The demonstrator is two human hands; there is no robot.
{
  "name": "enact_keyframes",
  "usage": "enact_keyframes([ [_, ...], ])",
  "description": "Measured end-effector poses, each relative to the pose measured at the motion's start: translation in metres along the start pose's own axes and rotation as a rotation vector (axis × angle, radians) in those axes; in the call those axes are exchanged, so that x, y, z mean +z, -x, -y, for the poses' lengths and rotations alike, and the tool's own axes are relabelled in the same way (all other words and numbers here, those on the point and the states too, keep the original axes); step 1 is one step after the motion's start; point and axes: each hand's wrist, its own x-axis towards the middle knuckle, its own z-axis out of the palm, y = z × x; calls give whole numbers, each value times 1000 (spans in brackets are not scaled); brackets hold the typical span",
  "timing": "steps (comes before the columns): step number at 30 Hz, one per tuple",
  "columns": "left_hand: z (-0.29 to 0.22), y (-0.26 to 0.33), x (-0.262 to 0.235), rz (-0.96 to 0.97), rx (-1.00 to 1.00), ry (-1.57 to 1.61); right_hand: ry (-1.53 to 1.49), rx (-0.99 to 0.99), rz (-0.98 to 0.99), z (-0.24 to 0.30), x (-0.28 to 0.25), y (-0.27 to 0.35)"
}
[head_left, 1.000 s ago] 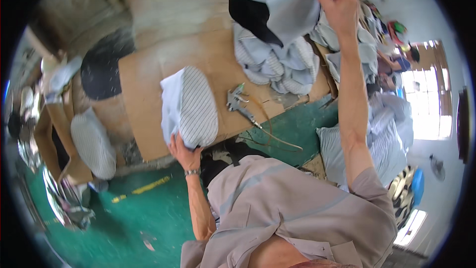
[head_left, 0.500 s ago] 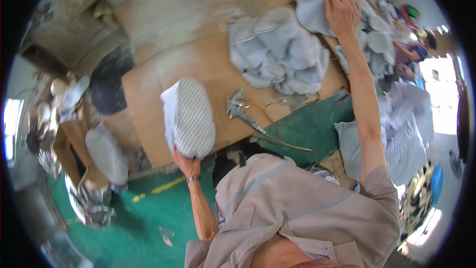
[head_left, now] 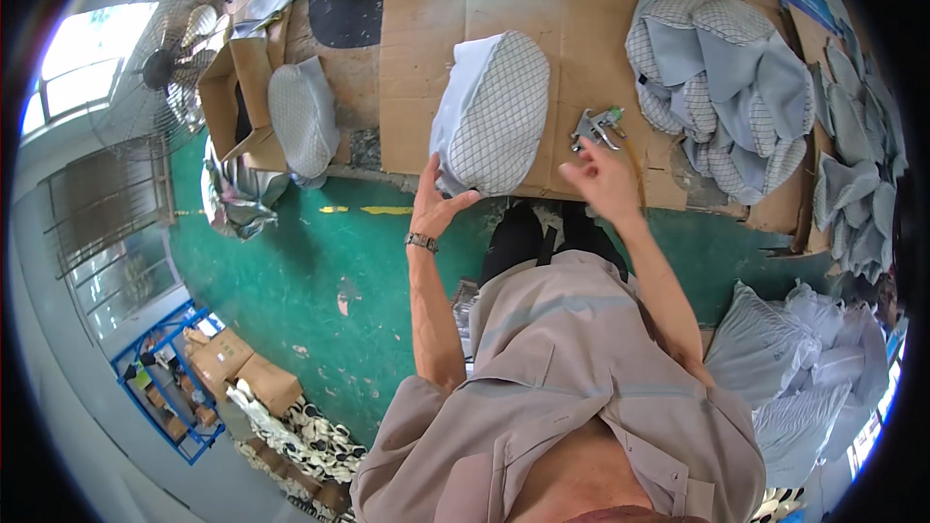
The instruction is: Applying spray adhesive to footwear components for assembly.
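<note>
An oval, light-grey fabric pad [head_left: 499,116] with a dark checked pattern lies on a cardboard sheet [head_left: 417,48], its plain side edge facing left. At its near left end my left hand [head_left: 438,201] touches it, thumb stretched out to the right and fingers along the side. My right hand [head_left: 603,179] is over the cardboard's near edge, its fingers partly spread and slightly blurred. Just beyond those fingers lies a metal spray gun [head_left: 596,129] with a green part and a tan hose [head_left: 636,169]. I see nothing in the right hand.
To the right, a heap of similar grey fabric pieces [head_left: 727,77] lies on the table, with more pieces [head_left: 857,165] beyond. Left stand an open cardboard box [head_left: 228,102] and another oval pad [head_left: 302,116]. Full pale sacks [head_left: 775,349] sit at the lower right; a fan [head_left: 155,68] stands left.
My right hand has come back from the grey fabric at the far right to beside the spray gun. My left thumb now points away from the pad. The view has turned left.
</note>
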Motion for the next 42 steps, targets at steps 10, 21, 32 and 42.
enact_keyframes([
  [10, 106, -6, 20, -158, -256, 768, 606, -554, -115, 92, 113, 23],
  [21, 136, -40, 26, -118, -36, 998, 855, -501, -165, 110, 156, 5],
  [32, 137, -36, 28, -154, -105, 1000, 878, -492, -161, 145, 181, 40],
  [42, 61, -42, -14, -100, 31, 617, 823, -364, -232, 148, 151, 23],
])
